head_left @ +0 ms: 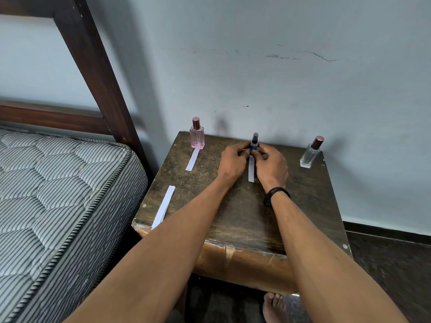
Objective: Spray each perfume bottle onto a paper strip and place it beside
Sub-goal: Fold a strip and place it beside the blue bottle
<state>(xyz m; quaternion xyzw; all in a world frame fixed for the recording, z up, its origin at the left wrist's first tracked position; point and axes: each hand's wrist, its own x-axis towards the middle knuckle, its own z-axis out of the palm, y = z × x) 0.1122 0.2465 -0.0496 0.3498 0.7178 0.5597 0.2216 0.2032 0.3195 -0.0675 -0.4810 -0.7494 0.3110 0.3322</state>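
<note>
Head view: fingers hide the lower body of the blue spray bottle (255,140) and the top end of the paper strip (251,170) lying before it. Whether its base touches the bench (233,217) cannot be told. The left hand (234,160) and right hand (271,167) both pinch it with curled fingers at back centre. It is slim, dark and upright, with its black nozzle exposed. The pink bottle (197,136) stands back left, the clear bottle (311,152) back right.
</note>
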